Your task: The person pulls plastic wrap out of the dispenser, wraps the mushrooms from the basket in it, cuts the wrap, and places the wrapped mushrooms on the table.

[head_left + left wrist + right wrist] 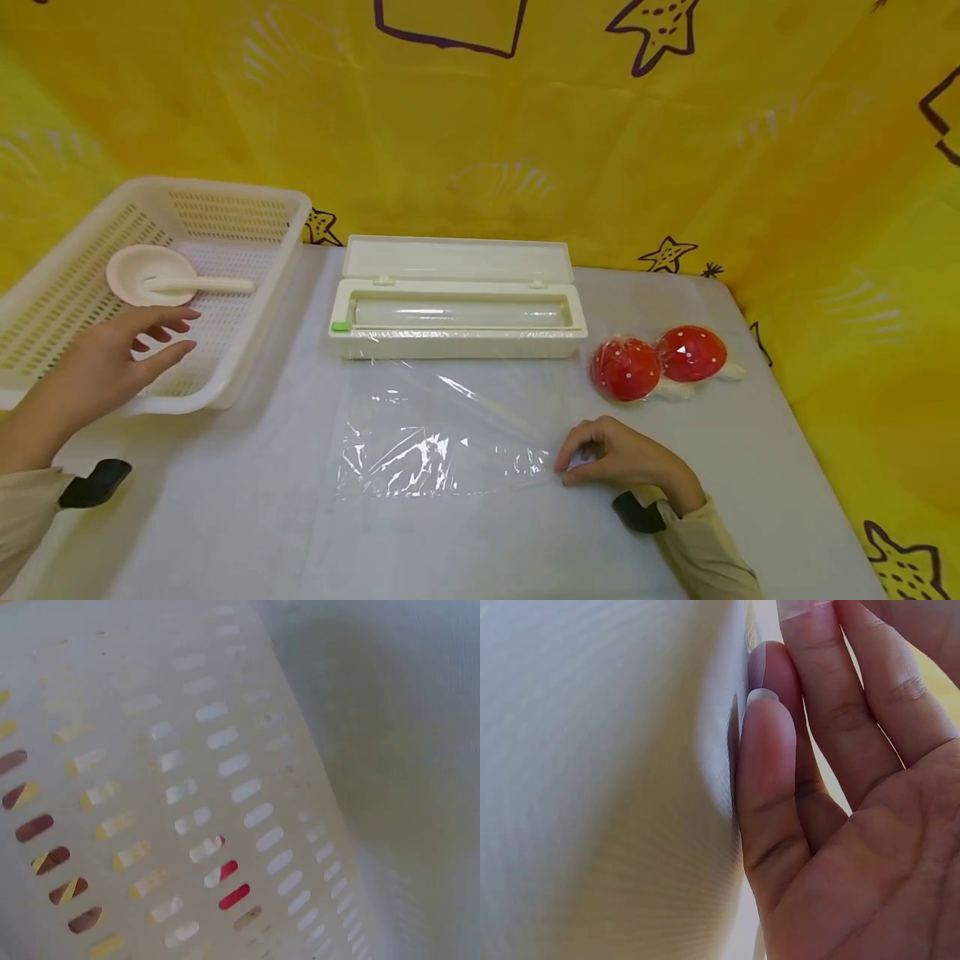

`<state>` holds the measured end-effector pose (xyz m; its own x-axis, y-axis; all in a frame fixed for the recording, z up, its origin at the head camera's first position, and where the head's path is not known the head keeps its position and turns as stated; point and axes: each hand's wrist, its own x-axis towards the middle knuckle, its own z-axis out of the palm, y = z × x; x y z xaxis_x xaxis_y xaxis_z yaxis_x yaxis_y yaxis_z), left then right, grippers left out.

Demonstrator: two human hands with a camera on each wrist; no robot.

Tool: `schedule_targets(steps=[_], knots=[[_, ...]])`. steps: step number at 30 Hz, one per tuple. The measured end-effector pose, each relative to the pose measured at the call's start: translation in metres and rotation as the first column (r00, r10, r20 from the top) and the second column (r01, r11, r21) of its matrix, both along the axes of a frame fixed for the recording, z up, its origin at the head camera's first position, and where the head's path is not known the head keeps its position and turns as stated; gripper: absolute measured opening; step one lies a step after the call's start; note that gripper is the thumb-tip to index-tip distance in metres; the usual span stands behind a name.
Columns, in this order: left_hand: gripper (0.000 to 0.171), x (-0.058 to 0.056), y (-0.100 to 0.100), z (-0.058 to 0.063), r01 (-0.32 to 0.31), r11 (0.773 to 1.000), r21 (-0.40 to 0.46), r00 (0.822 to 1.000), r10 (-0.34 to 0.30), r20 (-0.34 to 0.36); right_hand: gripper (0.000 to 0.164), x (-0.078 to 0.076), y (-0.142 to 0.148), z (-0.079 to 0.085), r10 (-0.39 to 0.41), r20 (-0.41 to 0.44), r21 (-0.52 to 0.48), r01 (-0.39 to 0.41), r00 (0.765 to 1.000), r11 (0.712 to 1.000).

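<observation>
My left hand (112, 358) hovers over the near side of a white slotted basket (296, 242), fingers spread a little and holding nothing. Just beyond those fingers a toy mushroom (217, 285) lies in the basket, its pale hollow underside and stem showing. In the left wrist view, a bit of red shows through the slots. A sheet of clear plastic wrap (442, 433) stretches over the table from a cream dispenser box (457, 343). At the sheet's right near corner rests my right hand (618, 454), thumb and forefinger bent close together at its edge.
Two red spotted toy mushrooms (626, 369), wrapped in clear film, lie right of the dispenser. Its lid (457, 258) stands open at the back, with the wrap roll (457, 313) inside. A yellow patterned cloth (465, 125) hangs behind the white table (465, 558).
</observation>
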<state>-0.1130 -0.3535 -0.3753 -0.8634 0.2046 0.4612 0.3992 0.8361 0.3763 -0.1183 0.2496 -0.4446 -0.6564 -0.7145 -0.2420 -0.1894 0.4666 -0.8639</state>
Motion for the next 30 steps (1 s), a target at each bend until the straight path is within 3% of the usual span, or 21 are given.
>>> schedule_targets(steps=[7, 12, 16, 23, 28, 30], knots=[[0.029, -0.007, -0.017, 0.01, -0.045, 0.997, -0.067, 0.998, 0.048, 0.04, 0.011, 0.0, 0.0, 0.002, -0.005, 0.013, 0.003, 0.005, 1.0, 1.0], [0.027, -0.009, -0.02, 0.025, -0.067, 0.991, -0.113, 0.995, 0.075, 0.065, 0.011, 0.0, 0.0, 0.001, -0.007, 0.013, -0.003, 0.007, 1.0, 1.0], [0.028, -0.015, -0.023, 0.038, -0.102, 0.981, -0.165, 0.984, 0.124, 0.127, 0.011, -0.001, 0.0, 0.0, -0.002, 0.005, -0.013, 0.002, 1.0, 1.0], [0.028, -0.036, -0.026, 0.057, -0.136, 0.973, -0.189, 0.967, 0.172, 0.187, 0.011, -0.001, -0.001, -0.001, -0.004, 0.007, -0.013, 0.004, 1.0, 1.0], [0.031, -0.051, -0.03, 0.06, -0.155, 0.959, -0.238, 0.946, 0.213, 0.244, 0.011, -0.002, 0.0, -0.001, -0.003, 0.001, -0.01, 0.003, 1.0, 1.0], [0.03, -0.056, -0.033, 0.06, -0.148, 0.958, -0.247, 0.946, 0.209, 0.246, 0.011, -0.002, 0.0, -0.001, -0.002, 0.0, -0.014, 0.002, 1.0, 1.0]])
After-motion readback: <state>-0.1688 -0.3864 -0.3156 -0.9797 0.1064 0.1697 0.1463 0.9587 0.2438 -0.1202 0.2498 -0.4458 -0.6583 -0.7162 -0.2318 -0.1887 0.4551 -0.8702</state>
